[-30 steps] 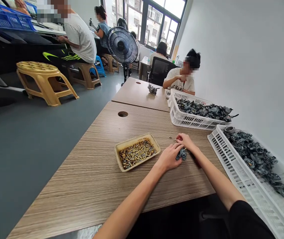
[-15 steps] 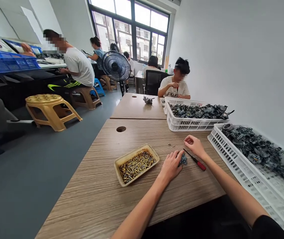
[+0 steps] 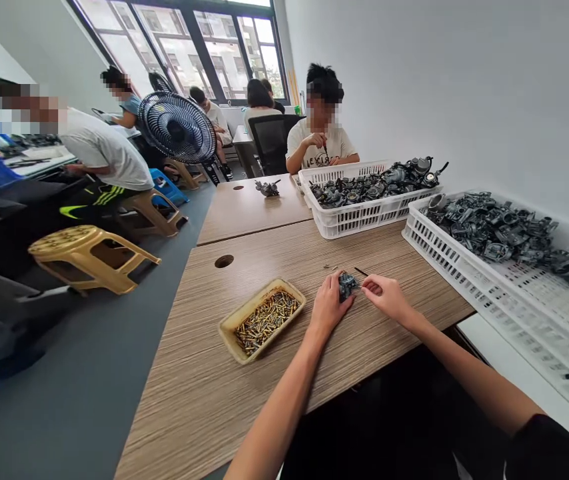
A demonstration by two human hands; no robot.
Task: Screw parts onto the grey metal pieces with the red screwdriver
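Observation:
My left hand (image 3: 328,305) grips a small dark grey metal part (image 3: 347,285) that rests on the wooden table (image 3: 244,400). My right hand (image 3: 388,294) is closed around a screwdriver (image 3: 361,272); only its thin dark shaft shows, pointing away past the part. To the left of my hands lies a tan tray (image 3: 224,327) filled with brass screws (image 3: 266,318). A couple of loose screws (image 3: 330,267) lie on the table just beyond the part.
Two white crates (image 3: 469,263) (image 3: 359,217) of dark metal parts stand at the right and behind. A person in a white shirt (image 3: 320,140) sits across at the far table. A fan (image 3: 177,127), plastic stools (image 3: 87,257) and other seated people fill the left.
The view has swung to the left. My right hand, which had let the red-handled screwdriver lie on the table, has closed on it beside the part. My left hand stays on the part.

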